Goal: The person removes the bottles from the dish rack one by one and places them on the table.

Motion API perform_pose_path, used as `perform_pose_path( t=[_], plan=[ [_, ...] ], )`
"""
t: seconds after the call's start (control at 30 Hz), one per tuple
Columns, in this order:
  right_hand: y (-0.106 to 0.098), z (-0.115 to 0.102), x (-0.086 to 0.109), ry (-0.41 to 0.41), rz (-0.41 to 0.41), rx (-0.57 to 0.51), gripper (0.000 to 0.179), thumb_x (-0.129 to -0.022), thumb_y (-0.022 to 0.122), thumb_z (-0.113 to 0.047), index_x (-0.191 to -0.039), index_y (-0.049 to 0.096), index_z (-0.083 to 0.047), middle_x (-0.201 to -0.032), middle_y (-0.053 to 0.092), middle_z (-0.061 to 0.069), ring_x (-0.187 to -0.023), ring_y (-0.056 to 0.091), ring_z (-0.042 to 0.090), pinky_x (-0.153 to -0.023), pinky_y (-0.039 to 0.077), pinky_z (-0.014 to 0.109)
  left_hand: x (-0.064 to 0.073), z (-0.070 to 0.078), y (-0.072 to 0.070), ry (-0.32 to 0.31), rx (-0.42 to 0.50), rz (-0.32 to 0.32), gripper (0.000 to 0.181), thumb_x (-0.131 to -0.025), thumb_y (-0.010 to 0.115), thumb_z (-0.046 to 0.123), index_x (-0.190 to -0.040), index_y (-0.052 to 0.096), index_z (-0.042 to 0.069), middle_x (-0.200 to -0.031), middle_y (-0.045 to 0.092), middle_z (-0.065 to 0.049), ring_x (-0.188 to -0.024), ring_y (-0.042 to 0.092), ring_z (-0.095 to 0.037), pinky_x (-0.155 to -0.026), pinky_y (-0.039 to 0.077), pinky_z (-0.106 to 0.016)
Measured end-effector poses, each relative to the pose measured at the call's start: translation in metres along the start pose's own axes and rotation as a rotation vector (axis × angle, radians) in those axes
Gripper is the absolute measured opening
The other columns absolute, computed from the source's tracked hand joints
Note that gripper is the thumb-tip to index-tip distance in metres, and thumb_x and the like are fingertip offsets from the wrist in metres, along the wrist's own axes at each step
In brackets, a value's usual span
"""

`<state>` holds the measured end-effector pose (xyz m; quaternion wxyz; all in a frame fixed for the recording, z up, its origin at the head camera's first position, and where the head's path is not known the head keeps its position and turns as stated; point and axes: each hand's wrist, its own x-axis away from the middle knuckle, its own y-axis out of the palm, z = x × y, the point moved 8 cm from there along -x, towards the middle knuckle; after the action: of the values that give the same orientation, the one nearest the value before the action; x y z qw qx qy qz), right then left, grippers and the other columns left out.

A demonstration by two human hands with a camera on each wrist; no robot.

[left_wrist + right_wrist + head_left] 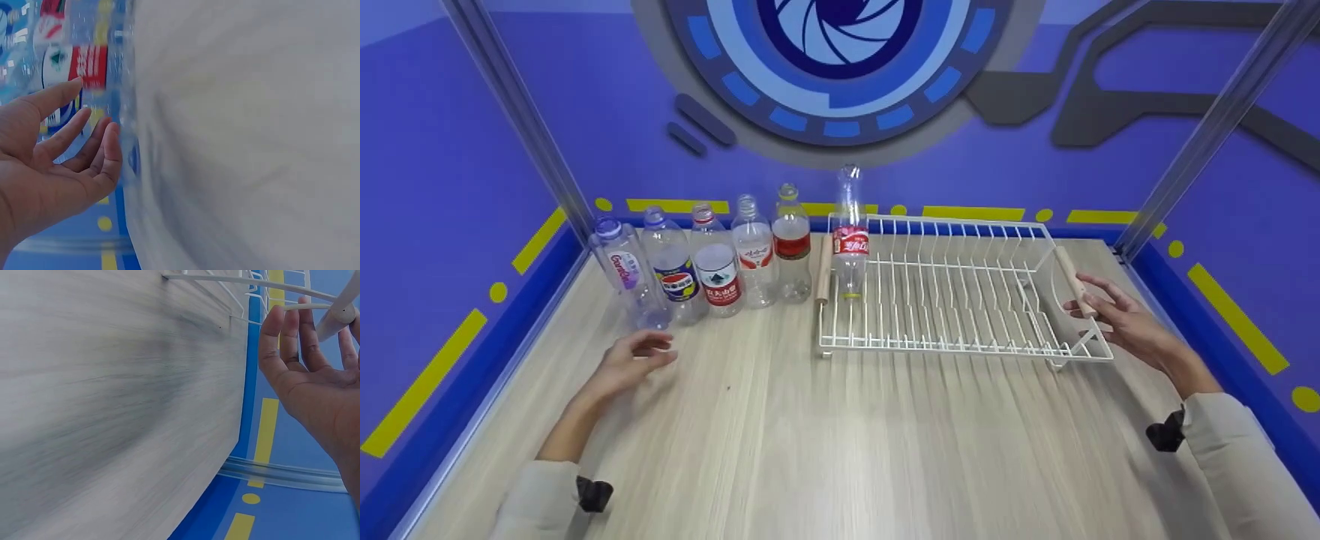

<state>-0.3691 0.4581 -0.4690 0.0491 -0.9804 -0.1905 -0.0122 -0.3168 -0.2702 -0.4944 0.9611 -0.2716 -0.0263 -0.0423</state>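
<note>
A white wire dish rack (952, 349) with wooden handles stands on the table. At its right end my right hand (1132, 326) loosely holds the wooden handle (1074, 279), thumb over it and fingertips past its underside. An empty clear bottle with a red label (851, 241) stands in the rack's left end. My left hand (631, 365) holds nothing; its fingers are loosely bent, near the purple-capped bottle (622, 266). Beside that bottle are a blue-labelled bottle (675, 281), a red-and-white-labelled bottle (720, 281) and further empty bottles in a row.
Behind the rack and bottles rises a blue printed wall (960, 172), and side panels flank the wooden table (840, 442). Metal posts (1200, 135) stand at the back corners. The bottle row ends close to the rack's left handle (825, 270).
</note>
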Motion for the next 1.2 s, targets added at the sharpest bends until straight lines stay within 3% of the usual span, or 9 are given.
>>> perform_pose_path(
  t=[0.33, 0.57, 0.83, 1.07, 1.2],
  plan=[
    [-0.002, 0.000, 0.003, 0.000, 0.016, 0.010, 0.045, -0.113, 0.035, -0.019, -0.157, 0.030, -0.023, -0.121, 0.073, -0.005, -0.112, 0.067, 0.004, -0.087, 0.059, 0.027, -0.018, 0.078, 0.061, 0.202, 0.041, -0.137, 0.042, -0.098, 0.069, 0.014, -0.134, 0.058, -0.005, -0.126, 0.063, -0.029, -0.114, 0.062, -0.033, -0.088, 0.051, -0.025],
    [-0.003, 0.000, 0.002, 0.016, 0.045, 0.002, 0.046, -0.112, 0.037, -0.019, -0.157, 0.030, -0.021, -0.120, 0.072, -0.004, -0.112, 0.067, 0.005, -0.088, 0.059, 0.027, -0.031, 0.113, 0.090, 0.258, 0.101, -0.197, 0.055, -0.098, 0.068, 0.017, -0.149, 0.049, 0.006, -0.132, 0.061, -0.024, -0.119, 0.060, -0.033, -0.091, 0.052, -0.029],
    [-0.004, 0.000, 0.003, 0.022, 0.051, 0.019, 0.046, -0.112, 0.038, -0.019, -0.157, 0.030, -0.021, -0.121, 0.072, -0.004, -0.112, 0.068, 0.006, -0.090, 0.059, 0.028, -0.038, 0.134, 0.126, 0.277, 0.103, -0.260, 0.069, -0.099, 0.069, 0.023, -0.159, 0.036, 0.017, -0.144, 0.057, -0.019, -0.124, 0.060, -0.034, -0.101, 0.051, -0.046],
    [-0.004, 0.001, 0.003, 0.017, 0.033, 0.060, 0.049, -0.113, 0.036, -0.020, -0.160, 0.026, -0.020, -0.123, 0.070, -0.009, -0.113, 0.067, 0.004, -0.090, 0.059, 0.027, -0.045, 0.138, 0.146, 0.301, 0.107, -0.295, 0.077, -0.097, 0.071, 0.032, -0.162, 0.030, 0.023, -0.152, 0.050, -0.018, -0.124, 0.059, -0.030, -0.099, 0.052, -0.043],
    [-0.004, 0.000, 0.001, -0.001, 0.019, 0.028, 0.047, -0.112, 0.036, -0.017, -0.159, 0.028, -0.020, -0.123, 0.071, -0.007, -0.112, 0.069, 0.007, -0.090, 0.059, 0.028, -0.055, 0.135, 0.154, 0.323, 0.130, -0.310, 0.077, -0.097, 0.071, 0.031, -0.162, 0.030, 0.026, -0.153, 0.049, -0.015, -0.125, 0.058, -0.031, -0.098, 0.051, -0.040]
  ],
)
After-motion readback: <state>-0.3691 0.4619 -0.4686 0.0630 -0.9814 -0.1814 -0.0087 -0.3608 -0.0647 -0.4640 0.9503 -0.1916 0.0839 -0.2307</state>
